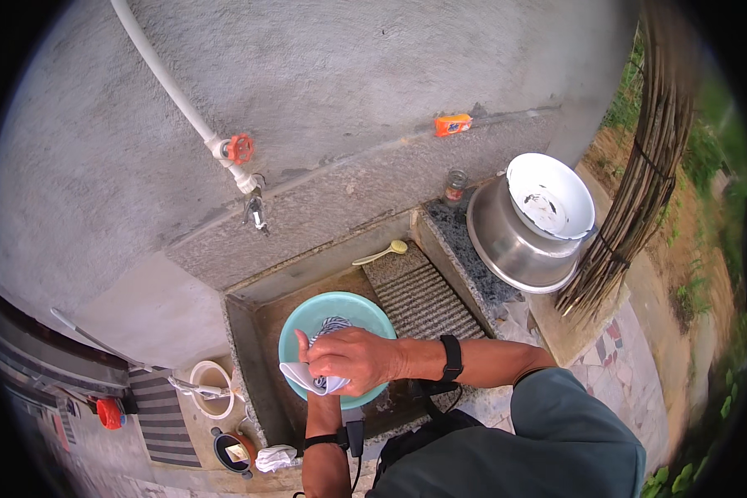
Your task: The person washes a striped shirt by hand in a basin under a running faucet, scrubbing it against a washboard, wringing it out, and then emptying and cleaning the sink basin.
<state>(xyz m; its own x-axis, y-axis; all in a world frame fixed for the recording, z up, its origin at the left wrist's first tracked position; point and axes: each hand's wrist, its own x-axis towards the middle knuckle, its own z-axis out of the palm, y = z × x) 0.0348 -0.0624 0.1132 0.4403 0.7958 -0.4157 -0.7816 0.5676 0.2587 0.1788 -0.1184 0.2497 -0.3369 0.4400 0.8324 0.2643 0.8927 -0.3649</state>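
Note:
Over a turquoise plastic basin (293, 305) in a stone sink, my right hand (358, 361) is closed on a bunched striped cloth (333, 325) with white parts. My left hand (305, 348) is at the same cloth, with its thumb up; its other fingers are largely hidden behind the right hand and the cloth. Part of the cloth hangs into the basin. Black bands are on both wrists.
The sink holds a ribbed stone washboard (432, 299) and a yellow-handled brush (382, 252). A tap (256, 215) sticks out at upper left. To the right stand a glass jar (455, 185), a metal basin (504, 249) and a white enamel basin (550, 196). An orange packet (453, 124) lies on the ledge.

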